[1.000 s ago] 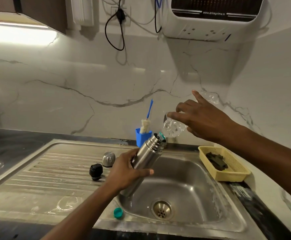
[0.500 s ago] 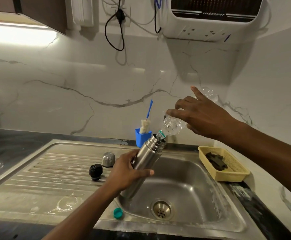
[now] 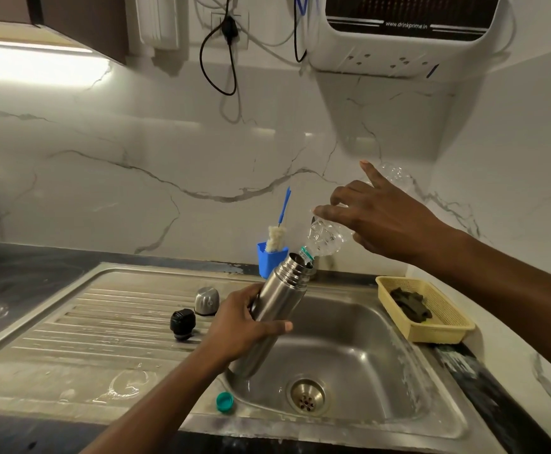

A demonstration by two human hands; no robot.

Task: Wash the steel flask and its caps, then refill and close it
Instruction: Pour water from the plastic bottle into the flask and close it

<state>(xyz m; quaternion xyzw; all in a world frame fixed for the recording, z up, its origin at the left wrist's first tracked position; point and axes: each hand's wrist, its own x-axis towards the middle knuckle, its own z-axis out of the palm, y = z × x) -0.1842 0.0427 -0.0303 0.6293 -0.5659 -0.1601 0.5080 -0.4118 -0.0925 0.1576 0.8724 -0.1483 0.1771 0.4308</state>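
My left hand [image 3: 241,326] grips the steel flask [image 3: 277,299] around its middle, tilted with its open mouth up and to the right, over the sink basin [image 3: 366,365]. My right hand [image 3: 382,221] holds a clear plastic bottle [image 3: 326,237] upended, its neck at the flask's mouth. The bottle's base sticks out behind my fingers. On the ribbed draining board [image 3: 97,326] stand the black inner cap [image 3: 182,323] and the steel outer cap [image 3: 206,300], left of the flask. A small green bottle cap [image 3: 224,402] lies on the sink's front rim.
A blue holder [image 3: 269,262] with a bottle brush stands against the marble wall. A yellow basket [image 3: 444,326] holding a dark scrubber sits right of the basin. A white water purifier [image 3: 405,34] hangs overhead, with black cords beside it. Dark counter lies to the left.
My right hand has lifted the plastic bottle's base a little higher, steepening its tilt into the flask. The flask and both caps have stayed in place.
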